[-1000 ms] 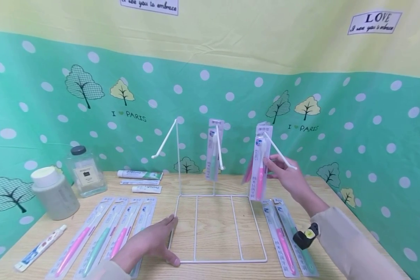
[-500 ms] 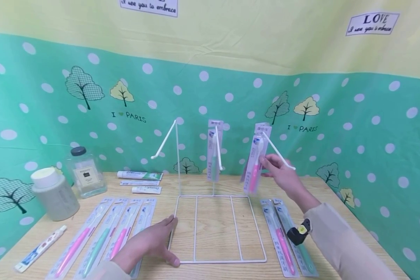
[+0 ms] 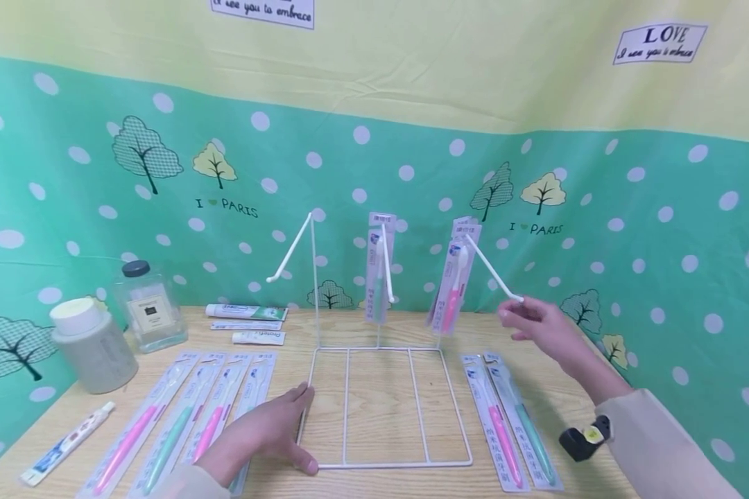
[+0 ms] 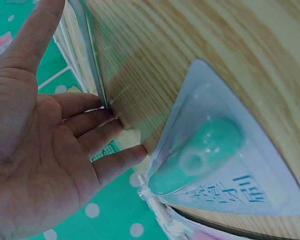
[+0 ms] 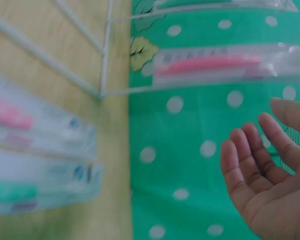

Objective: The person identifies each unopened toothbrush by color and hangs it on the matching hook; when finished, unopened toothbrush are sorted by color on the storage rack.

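A white wire rack with three slanted hooks stands on the table, its base rail [image 3: 387, 466] toward me. My left hand [image 3: 273, 431] rests at the rack's front left corner, thumb and fingers spread against the wire; in the left wrist view the fingers [image 4: 112, 132] are nearly straight. On the right hook [image 3: 493, 267] hangs a pink packaged toothbrush [image 3: 454, 284], with another pack behind it. My right hand [image 3: 546, 329], loosely curled and holding nothing, is by that hook's tip; whether it touches cannot be told. A green packaged toothbrush [image 3: 376, 277] hangs on the middle hook. The left hook [image 3: 289, 249] is bare.
Several packaged toothbrushes [image 3: 127, 443] lie left of the rack, and two more [image 3: 498, 430] lie right of it. Toothpaste tubes [image 3: 246, 312] lie at the back left. A glass bottle [image 3: 152, 312], a white-capped jar [image 3: 93, 346] and another tube [image 3: 69, 443] stand or lie at far left.
My right hand has let go of the pink packaged toothbrush and drawn back to the right along the hook. The pack moved backward and now hangs by itself. My left hand stayed put.
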A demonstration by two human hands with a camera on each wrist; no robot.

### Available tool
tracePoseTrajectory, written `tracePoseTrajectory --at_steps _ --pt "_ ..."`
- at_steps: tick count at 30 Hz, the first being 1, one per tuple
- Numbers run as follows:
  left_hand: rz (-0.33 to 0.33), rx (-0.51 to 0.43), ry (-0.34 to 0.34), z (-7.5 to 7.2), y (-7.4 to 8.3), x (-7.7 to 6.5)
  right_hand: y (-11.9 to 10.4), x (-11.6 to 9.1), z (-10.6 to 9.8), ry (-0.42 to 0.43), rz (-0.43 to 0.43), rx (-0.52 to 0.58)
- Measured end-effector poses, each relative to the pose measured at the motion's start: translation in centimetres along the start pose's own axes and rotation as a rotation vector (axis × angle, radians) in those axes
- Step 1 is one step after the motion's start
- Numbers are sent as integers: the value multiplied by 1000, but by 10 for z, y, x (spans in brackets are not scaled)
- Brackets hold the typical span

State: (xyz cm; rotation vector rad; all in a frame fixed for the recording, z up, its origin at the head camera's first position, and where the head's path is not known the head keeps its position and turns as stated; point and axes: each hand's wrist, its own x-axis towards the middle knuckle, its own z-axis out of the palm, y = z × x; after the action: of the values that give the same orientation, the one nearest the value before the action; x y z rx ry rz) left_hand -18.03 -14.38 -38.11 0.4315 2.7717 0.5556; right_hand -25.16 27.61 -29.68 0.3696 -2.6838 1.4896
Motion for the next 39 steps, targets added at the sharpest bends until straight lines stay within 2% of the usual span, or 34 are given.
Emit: tracePoseTrajectory --at_steps 8,15,19,29,33,39 --pt "-18 -18 -6 0 -4 -1 52 -37 -1 -61 124 -7" --pt "-14 -41 17 2 -9 -2 88 -53 12 -64 273 -12" --pt "-10 -40 18 3 -9 -2 101 -58 19 -51 324 -67" --pt "-3 -22 11 3 -5 -1 100 -57 30 -27 336 -366" --pt "-2 -20 7 2 -3 0 92 -54 33 -34 378 -421" --pt "-14 -27 0 2 -1 2 84 -51 34 -42 440 -433"
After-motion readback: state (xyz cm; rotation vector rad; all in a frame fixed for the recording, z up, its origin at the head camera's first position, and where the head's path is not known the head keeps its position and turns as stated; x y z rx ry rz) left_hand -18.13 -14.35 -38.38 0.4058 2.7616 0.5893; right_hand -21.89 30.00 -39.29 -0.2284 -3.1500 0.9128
